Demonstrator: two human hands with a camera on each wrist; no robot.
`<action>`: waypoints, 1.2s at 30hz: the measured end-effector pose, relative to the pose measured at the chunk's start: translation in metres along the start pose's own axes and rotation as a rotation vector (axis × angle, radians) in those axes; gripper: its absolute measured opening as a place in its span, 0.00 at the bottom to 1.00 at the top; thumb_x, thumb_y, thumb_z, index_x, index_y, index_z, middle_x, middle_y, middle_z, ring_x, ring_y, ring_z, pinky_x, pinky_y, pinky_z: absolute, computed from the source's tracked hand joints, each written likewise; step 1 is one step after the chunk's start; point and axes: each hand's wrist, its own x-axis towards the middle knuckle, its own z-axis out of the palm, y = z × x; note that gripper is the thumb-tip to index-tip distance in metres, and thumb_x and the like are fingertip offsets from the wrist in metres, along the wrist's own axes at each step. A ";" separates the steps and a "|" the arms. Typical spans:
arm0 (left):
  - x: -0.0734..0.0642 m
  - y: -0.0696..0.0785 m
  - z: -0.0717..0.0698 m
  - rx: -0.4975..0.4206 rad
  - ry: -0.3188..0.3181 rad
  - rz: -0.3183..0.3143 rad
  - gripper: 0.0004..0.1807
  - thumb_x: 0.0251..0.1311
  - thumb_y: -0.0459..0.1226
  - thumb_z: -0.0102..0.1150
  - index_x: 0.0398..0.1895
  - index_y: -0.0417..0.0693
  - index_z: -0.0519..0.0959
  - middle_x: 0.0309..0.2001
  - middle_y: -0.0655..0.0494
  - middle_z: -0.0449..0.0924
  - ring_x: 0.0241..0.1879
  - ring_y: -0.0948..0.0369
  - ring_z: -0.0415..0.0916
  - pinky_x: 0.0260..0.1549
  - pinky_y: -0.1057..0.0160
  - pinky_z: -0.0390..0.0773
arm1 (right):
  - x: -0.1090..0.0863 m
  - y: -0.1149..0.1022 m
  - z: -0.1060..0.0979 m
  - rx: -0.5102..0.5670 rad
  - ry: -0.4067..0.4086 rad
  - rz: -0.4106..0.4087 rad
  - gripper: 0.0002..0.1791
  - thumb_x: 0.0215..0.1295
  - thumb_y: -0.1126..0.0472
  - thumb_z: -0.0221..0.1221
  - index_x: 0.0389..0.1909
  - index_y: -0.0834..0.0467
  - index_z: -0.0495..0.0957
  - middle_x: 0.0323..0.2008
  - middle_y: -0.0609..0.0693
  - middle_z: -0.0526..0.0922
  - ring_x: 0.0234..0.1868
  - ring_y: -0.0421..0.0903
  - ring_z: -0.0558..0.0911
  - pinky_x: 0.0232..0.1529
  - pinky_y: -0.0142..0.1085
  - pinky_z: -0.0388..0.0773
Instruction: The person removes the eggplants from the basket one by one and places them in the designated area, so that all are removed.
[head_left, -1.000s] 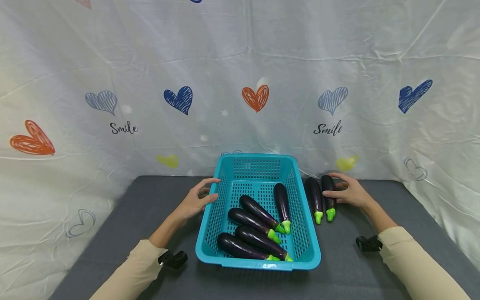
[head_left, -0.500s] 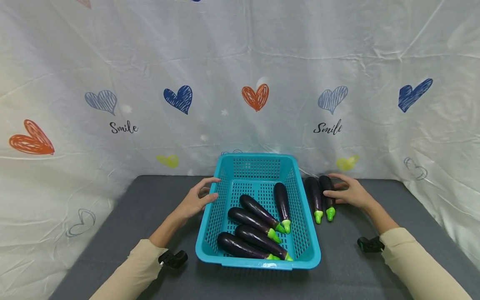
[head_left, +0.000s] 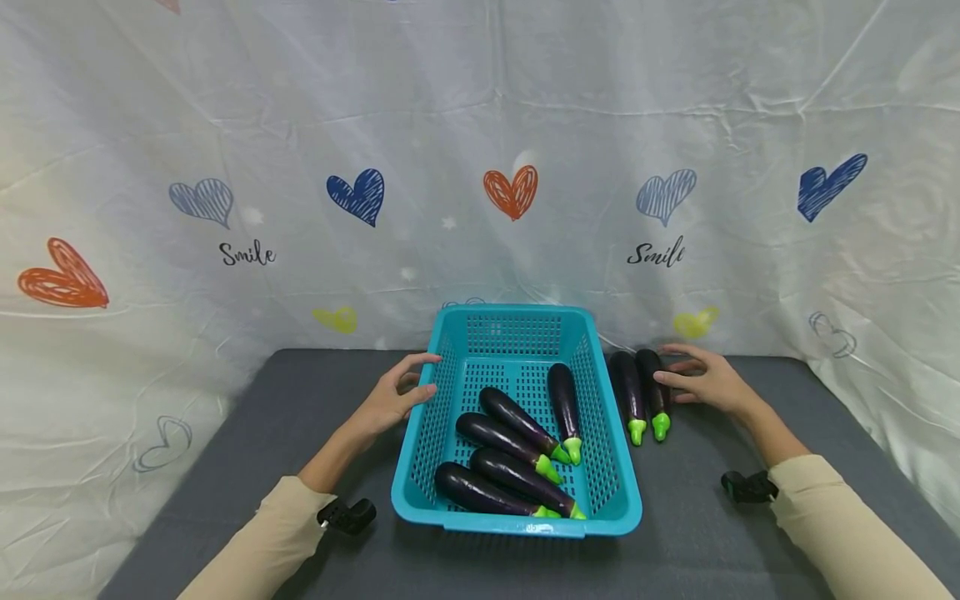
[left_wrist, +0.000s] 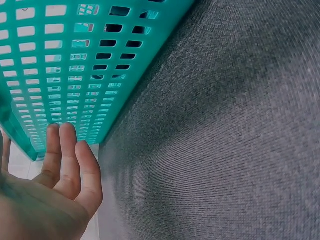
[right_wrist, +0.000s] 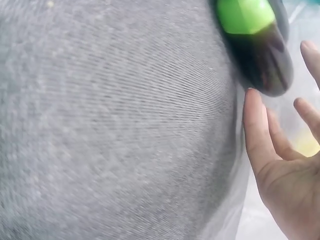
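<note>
A blue-green plastic basket (head_left: 517,524) holds several dark purple eggplants with green caps, one of them the upright-lying eggplant (head_left: 562,404) at its right. My left hand (head_left: 386,407) touches the basket's left side, index finger and thumb at the rim. In the left wrist view, its other fingers (left_wrist: 70,155) extend along the perforated wall. Two more eggplants lie side by side on the table right of the basket: an inner eggplant (head_left: 628,392) and an outer eggplant (head_left: 654,387). Beside the outer one is my right hand (head_left: 712,383), fingers spread and loosely bent, holding nothing.
The table has a dark grey cloth (head_left: 337,375) over it. A white curtain (head_left: 450,125) printed with hearts hangs behind the table's far edge, close to the basket's back. Black wrist devices, such as the left one (head_left: 348,517), sit at both sleeves.
The outer eggplant has shifted slightly left, up close to the inner one. My right hand has then drawn off a little to the right. The left hand and basket stay put.
</note>
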 end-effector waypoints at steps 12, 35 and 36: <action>-0.001 0.001 0.000 0.004 0.017 0.016 0.26 0.75 0.40 0.57 0.73 0.51 0.67 0.65 0.34 0.68 0.56 0.42 0.72 0.36 0.51 0.73 | -0.005 -0.012 -0.016 -0.009 0.169 -0.080 0.37 0.74 0.49 0.61 0.73 0.68 0.63 0.65 0.72 0.67 0.53 0.43 0.78 0.48 0.43 0.81; -0.003 0.002 0.003 0.021 0.040 -0.008 0.26 0.75 0.41 0.57 0.73 0.53 0.67 0.64 0.35 0.70 0.56 0.43 0.73 0.37 0.51 0.74 | 0.006 -0.071 0.014 0.245 0.103 -0.257 0.28 0.74 0.61 0.61 0.67 0.71 0.68 0.57 0.59 0.76 0.51 0.41 0.82 0.47 0.45 0.81; -0.003 0.002 0.003 0.025 0.040 -0.009 0.26 0.75 0.41 0.57 0.73 0.53 0.67 0.63 0.36 0.70 0.56 0.43 0.73 0.37 0.51 0.74 | 0.006 -0.073 0.016 0.246 0.092 -0.263 0.28 0.74 0.62 0.61 0.67 0.72 0.67 0.58 0.60 0.75 0.52 0.41 0.81 0.47 0.44 0.81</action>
